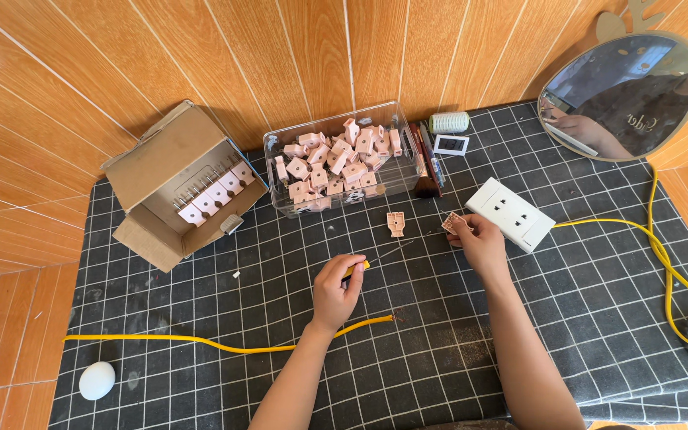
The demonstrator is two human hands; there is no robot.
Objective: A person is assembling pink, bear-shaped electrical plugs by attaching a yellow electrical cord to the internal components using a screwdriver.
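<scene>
Two bare forearms come up from the lower edge of the frame over a worktop (599,318) covered with a dark grid-pattern cloth. At the centre, the left hand (336,288) has its fingers closed around a small screwdriver (376,259) with a yellow handle; the thin shaft points to the upper right. Right of centre, the right hand (479,239) pinches a small pink plug half (453,222) between the fingertips, just beside a white socket block (511,213). Another pink plug part (396,224) lies alone on the cloth between the hands and the box behind.

In my judgement the work goes well if the small part is held steady and low, close to the cloth, and the tip comes to it straight, without slipping toward the fingers.

A yellow cable (224,344) runs across the lower left, with its end near the left wrist.

In the upper centre, a clear plastic box (276,143) is filled with many pink plug pieces in a loose heap. At the upper left, an open cardboard box (161,163) holds a neat row of similar pink plugs with metal pins.
</scene>
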